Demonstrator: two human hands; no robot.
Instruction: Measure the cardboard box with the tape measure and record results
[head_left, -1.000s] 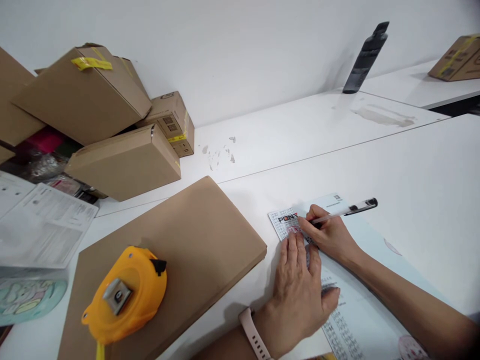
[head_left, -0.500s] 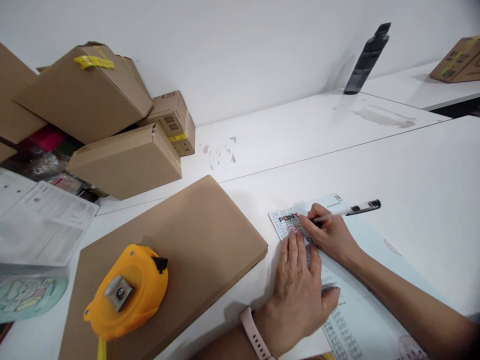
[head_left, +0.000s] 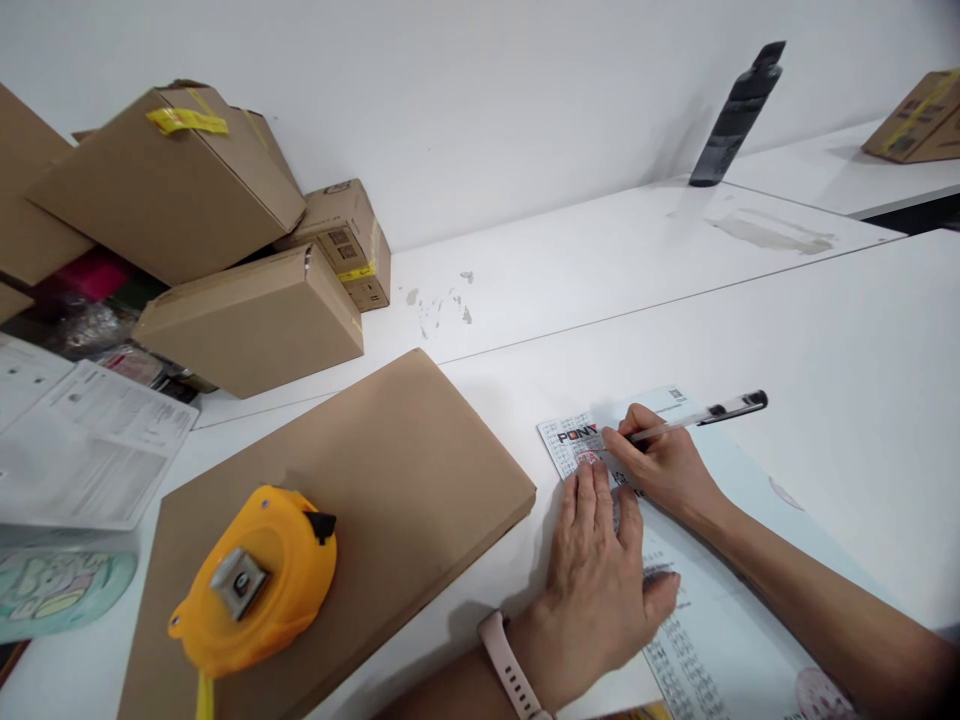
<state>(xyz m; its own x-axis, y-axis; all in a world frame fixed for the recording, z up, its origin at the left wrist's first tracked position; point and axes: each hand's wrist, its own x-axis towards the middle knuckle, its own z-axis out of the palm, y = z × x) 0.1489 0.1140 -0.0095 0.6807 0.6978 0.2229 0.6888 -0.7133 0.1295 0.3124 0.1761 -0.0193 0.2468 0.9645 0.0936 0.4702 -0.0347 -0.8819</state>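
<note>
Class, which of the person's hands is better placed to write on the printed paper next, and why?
Probably the right: the right hand grips the pen, slanted down toward the printed paper. The left hand lies palm-down on that paper, with no pen.

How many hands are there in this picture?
2: the left hand lies palm-down on the printed paper; the right hand holds a pen.

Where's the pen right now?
Right of centre in the head view, the pen is in the fingers of the right hand, over the pale blue paper, just beyond the left hand.
</note>
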